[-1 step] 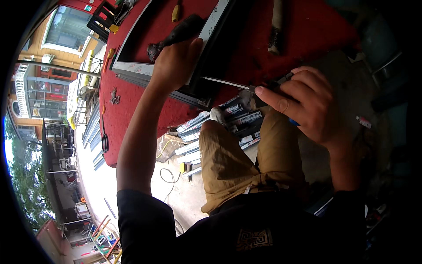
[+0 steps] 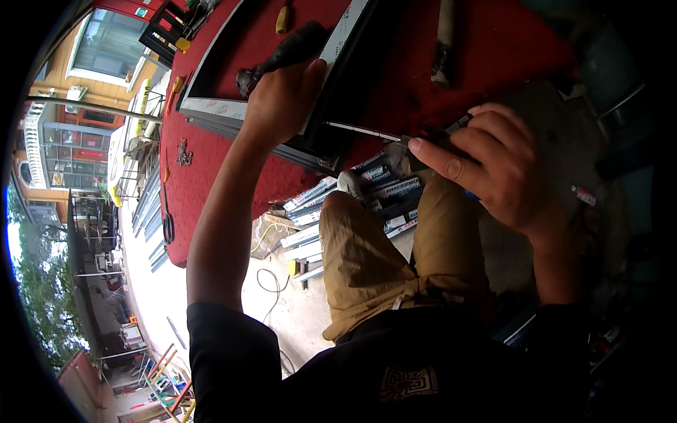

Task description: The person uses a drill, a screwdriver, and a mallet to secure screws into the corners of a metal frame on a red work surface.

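Observation:
A dark metal frame (image 2: 343, 42) with white printed film on its faces lies on a red-covered table (image 2: 201, 166). My left hand (image 2: 281, 106) is closed on it near its close corner, the thumb over the filmed bar. In my right hand (image 2: 486, 166) is a driver with a long thin shaft (image 2: 367, 132). Its shaft tip meets the side of the frame, right of my left hand. My right fingers wrap the dark body, which is mostly hidden, and the index finger stretches toward the shaft. Inside the frame rests a black power tool (image 2: 285, 53), just beyond my left hand.
On the table are a yellow-handled tool (image 2: 283, 20), a long-handled tool (image 2: 443, 46), an orange-handled tool (image 2: 173, 94) and a small heap of metal bits (image 2: 185, 153). Below the table edge, labelled metal profiles (image 2: 381, 194) lie stacked by my knees. A cable (image 2: 271, 285) curls on the floor.

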Available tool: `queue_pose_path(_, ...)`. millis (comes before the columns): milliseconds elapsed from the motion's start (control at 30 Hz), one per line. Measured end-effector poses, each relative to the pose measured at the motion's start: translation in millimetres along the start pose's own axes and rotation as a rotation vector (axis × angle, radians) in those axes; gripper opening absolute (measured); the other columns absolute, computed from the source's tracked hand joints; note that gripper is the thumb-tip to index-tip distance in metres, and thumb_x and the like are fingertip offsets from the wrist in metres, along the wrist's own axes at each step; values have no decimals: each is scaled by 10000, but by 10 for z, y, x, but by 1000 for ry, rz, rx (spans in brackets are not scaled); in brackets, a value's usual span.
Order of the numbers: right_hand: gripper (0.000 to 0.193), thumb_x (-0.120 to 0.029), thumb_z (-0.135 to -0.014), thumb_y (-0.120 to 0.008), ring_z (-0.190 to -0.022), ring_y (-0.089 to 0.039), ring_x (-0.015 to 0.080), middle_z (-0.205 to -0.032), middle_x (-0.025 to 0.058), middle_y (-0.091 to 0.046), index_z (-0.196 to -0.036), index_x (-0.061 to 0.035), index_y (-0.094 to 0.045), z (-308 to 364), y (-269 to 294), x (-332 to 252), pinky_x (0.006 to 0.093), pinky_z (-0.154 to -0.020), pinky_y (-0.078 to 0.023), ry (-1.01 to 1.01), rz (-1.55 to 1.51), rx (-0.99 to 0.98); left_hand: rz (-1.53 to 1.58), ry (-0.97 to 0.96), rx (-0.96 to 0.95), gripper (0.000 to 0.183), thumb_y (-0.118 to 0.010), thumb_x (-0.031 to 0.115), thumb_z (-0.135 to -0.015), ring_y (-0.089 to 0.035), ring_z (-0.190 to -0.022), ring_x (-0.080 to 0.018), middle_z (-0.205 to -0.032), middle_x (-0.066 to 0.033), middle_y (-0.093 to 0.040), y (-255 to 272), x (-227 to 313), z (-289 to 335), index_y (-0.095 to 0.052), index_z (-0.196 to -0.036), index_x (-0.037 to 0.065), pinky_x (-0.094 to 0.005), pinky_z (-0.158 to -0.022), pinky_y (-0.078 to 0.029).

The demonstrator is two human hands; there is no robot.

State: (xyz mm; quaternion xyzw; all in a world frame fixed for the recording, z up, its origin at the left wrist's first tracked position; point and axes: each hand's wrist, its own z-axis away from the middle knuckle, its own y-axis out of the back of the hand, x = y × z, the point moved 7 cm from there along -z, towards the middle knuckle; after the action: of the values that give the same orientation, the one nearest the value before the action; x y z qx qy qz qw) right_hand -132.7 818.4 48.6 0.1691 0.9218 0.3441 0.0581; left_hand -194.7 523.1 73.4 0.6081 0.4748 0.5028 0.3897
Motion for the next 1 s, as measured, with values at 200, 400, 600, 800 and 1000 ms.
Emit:
queue_pose_path(200,478,-148,-868,-814,-786,-630,202,-787,11,-584,-1343,-198,-805,-99,-7,8,388,-843,-586,0,-113,-87,16,15,32,561,-518,487,-1154,-695,-889,-482,-862,-286,-686,23,-21,27,-720,-1008,-16,-507,-818,-528)
queue_pose_path(400,530,-227,-823,-926,-742,-654,216,-789,44,-649,-1329,-144,-792,-100,-29,63,389,-725,-554,-267,-446,-184,-7,51,19,572,-528,509,-1144,-709,-927,-492,-883,-294,-698,22,-16,16,-732,-1023,-12,-512,-838,-535)
queue_pose_path(600,497,-196,-886,-921,-983,-789,234,-1051,115,-817,-1335,-57,-760,-17,-175,134,352,-887,-616,-566,-939,-123,-34,100,6,563,-528,498,-1143,-721,-932,-481,-881,-289,-706,21,-51,12,-732,-1026,-13,-504,-848,-541)
queue_pose_path(800,492,-205,-908,-913,-1019,-789,186,-1084,116,-828,-1339,-34,-750,102,-280,165,326,-890,-611,-673,-1133,-93,-21,40,-19,489,-509,478,-1134,-730,-996,-499,-951,-270,-752,-19,-65,-30,-756,-1092,59,-574,-891,-564)
queue_pose_path(1000,525,-162,-866,-906,-797,-706,191,-922,63,-769,-1365,-89,-762,22,101,96,345,-760,-566,-281,-448,-123,9,39,-18,470,-512,457,-1136,-716,-1031,-505,-969,-270,-750,28,-7,-10,-745,-1094,51,-557,-897,-556)
